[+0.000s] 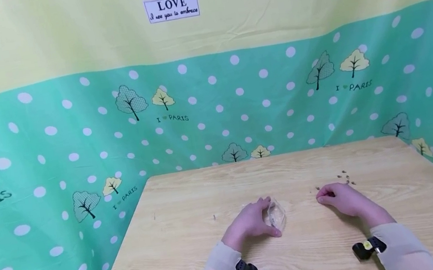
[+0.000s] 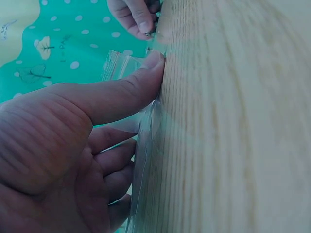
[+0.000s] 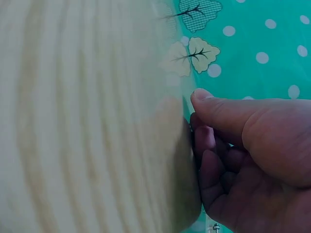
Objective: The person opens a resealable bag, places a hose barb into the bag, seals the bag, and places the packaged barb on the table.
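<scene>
A clear zip-lock bag (image 1: 277,216) lies on the wooden table with its mouth spread apart. My left hand (image 1: 252,220) holds it, the thumb at the near side and the fingers at the far side. In the left wrist view, the thumb lies across the clear plastic (image 2: 116,65) near its zip strip. To the right, my right hand (image 1: 341,199) is low over the table, thumb and index fingertips together. A tiny dark metal piece (image 2: 147,34) shows at those fingertips in the left wrist view; its exact kind cannot be told.
Several small dark metal pieces (image 1: 347,177) are scattered just beyond the right hand, and another piece (image 1: 318,188) lies by its fingertips. Two tiny marks or bits (image 1: 214,217) show on the table's left part. A polka-dot curtain (image 1: 196,110) hangs behind the table (image 1: 168,263).
</scene>
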The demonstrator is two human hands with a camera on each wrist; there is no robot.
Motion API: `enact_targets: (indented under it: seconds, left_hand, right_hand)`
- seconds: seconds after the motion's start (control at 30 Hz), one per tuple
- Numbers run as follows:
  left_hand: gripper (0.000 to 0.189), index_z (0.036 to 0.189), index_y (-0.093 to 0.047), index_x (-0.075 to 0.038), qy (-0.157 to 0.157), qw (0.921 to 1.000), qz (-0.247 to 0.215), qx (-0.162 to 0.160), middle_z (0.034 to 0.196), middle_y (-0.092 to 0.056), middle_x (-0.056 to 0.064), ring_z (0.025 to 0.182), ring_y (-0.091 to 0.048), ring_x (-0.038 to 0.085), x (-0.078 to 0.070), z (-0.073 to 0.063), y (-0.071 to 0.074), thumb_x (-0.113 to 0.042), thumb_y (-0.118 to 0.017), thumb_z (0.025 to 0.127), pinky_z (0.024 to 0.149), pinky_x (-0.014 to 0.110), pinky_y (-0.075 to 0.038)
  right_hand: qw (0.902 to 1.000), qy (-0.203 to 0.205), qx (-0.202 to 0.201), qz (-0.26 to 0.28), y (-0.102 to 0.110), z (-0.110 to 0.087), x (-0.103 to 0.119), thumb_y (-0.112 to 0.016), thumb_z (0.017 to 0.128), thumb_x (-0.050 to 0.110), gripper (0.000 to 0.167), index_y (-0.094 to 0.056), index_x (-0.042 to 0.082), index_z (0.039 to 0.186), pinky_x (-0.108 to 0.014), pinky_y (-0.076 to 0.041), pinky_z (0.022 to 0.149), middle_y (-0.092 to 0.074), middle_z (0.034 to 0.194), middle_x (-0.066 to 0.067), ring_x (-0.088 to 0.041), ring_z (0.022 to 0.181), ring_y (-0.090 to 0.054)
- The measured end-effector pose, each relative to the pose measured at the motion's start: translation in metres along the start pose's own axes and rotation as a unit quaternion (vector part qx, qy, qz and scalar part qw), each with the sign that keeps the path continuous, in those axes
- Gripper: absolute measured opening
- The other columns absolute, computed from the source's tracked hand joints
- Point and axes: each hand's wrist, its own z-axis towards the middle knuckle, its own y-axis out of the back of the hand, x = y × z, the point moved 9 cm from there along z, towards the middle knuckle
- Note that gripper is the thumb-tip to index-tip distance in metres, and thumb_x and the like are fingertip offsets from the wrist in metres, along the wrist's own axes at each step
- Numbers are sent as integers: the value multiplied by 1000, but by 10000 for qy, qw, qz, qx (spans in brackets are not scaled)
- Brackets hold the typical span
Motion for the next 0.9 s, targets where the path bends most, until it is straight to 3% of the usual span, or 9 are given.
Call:
enact_targets:
  seconds: [0.3,0.43,0.57,0.9]
  left_hand:
    - [111,164,-44,-14,-11,10000,43,-39,168,-40,16,151,-43,42,3,-2,-1,-38,-100,72,125,54,-35]
    - [110,164,-44,-14,-10,10000,-4,3,169,-39,16,151,-42,41,3,-2,-2,-38,-100,72,125,53,-34]
    - [110,164,-44,-14,-43,10000,42,-7,169,-40,15,151,-42,41,1,-1,0,-39,-100,72,126,52,-35]
    - [109,163,-46,-13,-118,9999,91,-14,168,-41,16,151,-43,40,-1,0,2,-39,-100,73,126,51,-35]
  right_hand:
    - [9997,-2,-36,238,-2,0,4,-68,106,20,17,-76,6,111,-60,-51,102,-74,113,-10,-35,112,-67]
    - [9981,-4,139,605,-6,-2,11,-68,107,24,23,-76,5,118,-46,-57,84,-72,112,-8,-28,98,-65]
    - [9950,49,282,961,-10,-3,19,-68,107,24,25,-75,4,120,-35,-53,67,-70,106,-6,-23,82,-59]
    - [9924,332,296,1144,-24,-1,45,-71,104,20,21,-76,4,117,-34,-56,65,-73,106,-6,-24,80,-61]
